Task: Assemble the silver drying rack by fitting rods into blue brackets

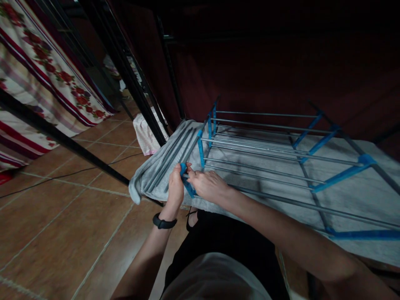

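A partly assembled rack of grey metal rods and blue plastic brackets (323, 141) stands on a grey cloth-covered surface (265, 181). At its near left corner, my left hand (175, 185) is closed around a blue plastic bracket (189, 188), thumb up by its top end. My right hand (208, 185) comes in from the right, its fingers pinched at the same bracket, where a short piece of metal rod shows beside them. The fingers hide most of that joint. Beyond my hands, another blue bracket (201, 150) joins several rods.
Several loose metal rods (170, 160) lie on the cloth left of the rack. Black frame posts (125, 71) rise at the left, with a slanting black bar (65, 135). A floral curtain (46, 62) hangs beyond. A cable (78, 170) crosses the tiled floor (62, 225).
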The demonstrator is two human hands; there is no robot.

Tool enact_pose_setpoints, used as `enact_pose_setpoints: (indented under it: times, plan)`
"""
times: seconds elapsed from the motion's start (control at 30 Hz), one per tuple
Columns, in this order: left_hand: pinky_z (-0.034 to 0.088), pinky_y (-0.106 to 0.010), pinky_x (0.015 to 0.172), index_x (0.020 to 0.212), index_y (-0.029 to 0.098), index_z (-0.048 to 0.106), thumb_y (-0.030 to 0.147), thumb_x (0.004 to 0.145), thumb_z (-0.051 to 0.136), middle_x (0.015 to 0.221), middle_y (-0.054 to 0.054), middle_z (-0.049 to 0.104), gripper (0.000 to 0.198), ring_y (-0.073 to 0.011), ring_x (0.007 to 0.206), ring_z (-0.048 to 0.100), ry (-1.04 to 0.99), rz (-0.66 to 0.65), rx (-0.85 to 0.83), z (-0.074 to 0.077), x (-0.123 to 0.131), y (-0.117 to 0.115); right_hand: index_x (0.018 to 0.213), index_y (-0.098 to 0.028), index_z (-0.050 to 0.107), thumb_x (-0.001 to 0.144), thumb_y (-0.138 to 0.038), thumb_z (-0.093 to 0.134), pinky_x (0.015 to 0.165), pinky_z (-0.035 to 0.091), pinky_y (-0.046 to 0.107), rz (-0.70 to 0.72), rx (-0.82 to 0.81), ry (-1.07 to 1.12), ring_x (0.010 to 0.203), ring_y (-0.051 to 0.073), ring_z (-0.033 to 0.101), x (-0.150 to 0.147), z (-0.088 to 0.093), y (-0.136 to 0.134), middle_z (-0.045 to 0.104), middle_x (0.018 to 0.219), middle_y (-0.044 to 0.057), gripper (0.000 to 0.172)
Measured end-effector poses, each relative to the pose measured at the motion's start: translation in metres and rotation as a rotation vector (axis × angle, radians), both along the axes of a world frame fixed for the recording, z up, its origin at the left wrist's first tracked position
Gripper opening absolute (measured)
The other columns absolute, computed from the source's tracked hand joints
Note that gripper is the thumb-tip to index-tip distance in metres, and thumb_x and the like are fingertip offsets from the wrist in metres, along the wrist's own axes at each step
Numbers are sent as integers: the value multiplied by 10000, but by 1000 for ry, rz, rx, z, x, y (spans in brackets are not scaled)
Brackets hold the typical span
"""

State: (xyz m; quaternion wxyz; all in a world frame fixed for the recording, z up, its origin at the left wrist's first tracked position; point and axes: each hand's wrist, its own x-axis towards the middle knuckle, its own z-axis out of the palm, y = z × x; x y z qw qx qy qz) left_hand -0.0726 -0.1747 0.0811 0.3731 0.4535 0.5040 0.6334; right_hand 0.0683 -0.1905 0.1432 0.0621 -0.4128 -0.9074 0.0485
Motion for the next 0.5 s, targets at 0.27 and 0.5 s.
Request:
enact_pose_setpoints:
  times: [0.27, 0.5]
  plan:
    - [478, -298, 893, 835, 192, 730, 554, 941, 415, 818, -52, 719, 492, -211, 878, 657, 98, 55, 23, 3, 0, -3, 1321, -127, 496, 1036, -328, 289, 811, 514, 357, -19, -106, 66, 966, 259, 706, 0, 4, 4, 727, 1024, 154, 405]
    - [496, -303, 821, 924, 180, 741, 576, 948, 354, 879, -62, 742, 554, -212, 844, 653, 196, 103, 54, -2, 3, -1, 1316, -163, 500, 1033, -364, 307, 790, 513, 359, -46, -194, 71, 961, 260, 705, 2, 7, 5, 724, 1035, 152, 397]
